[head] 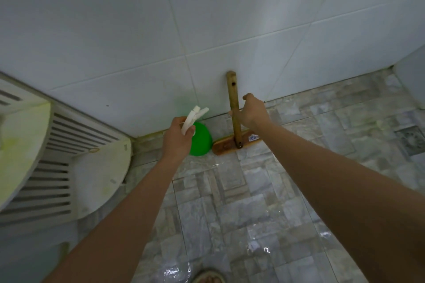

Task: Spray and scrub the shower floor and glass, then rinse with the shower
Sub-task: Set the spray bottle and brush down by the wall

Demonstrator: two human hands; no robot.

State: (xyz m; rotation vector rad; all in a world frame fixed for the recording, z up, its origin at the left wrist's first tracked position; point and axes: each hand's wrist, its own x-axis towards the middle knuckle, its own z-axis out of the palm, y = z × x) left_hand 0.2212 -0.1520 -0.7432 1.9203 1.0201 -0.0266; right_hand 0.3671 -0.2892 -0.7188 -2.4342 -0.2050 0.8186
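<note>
A green spray bottle (200, 142) with a white trigger head (195, 114) is low against the wall, and my left hand (178, 139) grips it at the neck and trigger. To its right a wooden scrub brush stands on the floor, its head (226, 145) flat on the tiles and its handle (233, 103) leaning on the white tiled wall. My right hand (251, 111) is at the handle's middle, thumb and fingers curled round it. The grey patterned floor tiles (241, 202) glisten wet.
A white slatted plastic corner shelf (69, 145) fills the left side. A floor drain (411, 141) lies at the far right, near a wall corner (409, 80). A foot in a sandal (209, 278) shows at the bottom edge.
</note>
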